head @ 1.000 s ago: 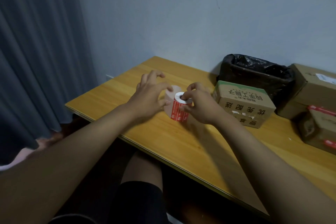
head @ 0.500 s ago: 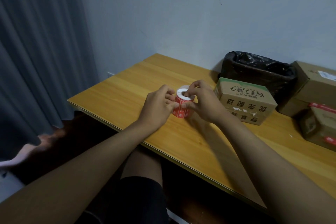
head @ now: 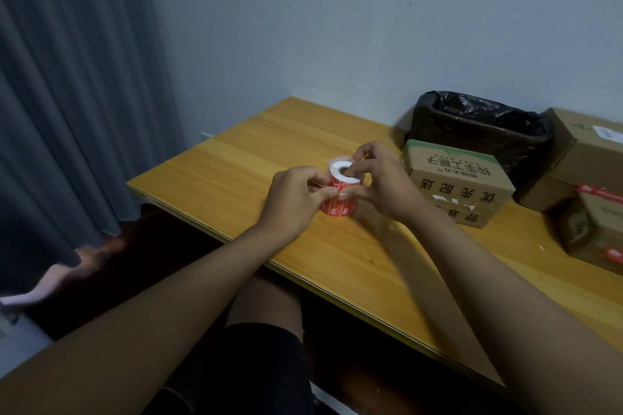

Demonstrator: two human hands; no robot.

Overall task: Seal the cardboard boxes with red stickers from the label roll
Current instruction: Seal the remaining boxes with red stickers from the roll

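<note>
My right hand [head: 381, 178] curls round the small roll of glossy red stickers with a white paper top [head: 341, 190], one fingertip in its hollow core, standing it on the smooth honey-coloured wooden desk [head: 236, 158]. My left hand [head: 296, 195] pinches the red outer edge of the roll between thumb and fingers. Just beside my right hand sits a matte brown cardboard box printed with dark characters [head: 458, 185]; behind it, a crinkled black plastic bag [head: 482, 125]; further right, more cardboard boxes [head: 586, 158].

Home packing corner: curtain [head: 74, 94], boxes [head: 458, 189], wooden table [head: 236, 158].
</note>
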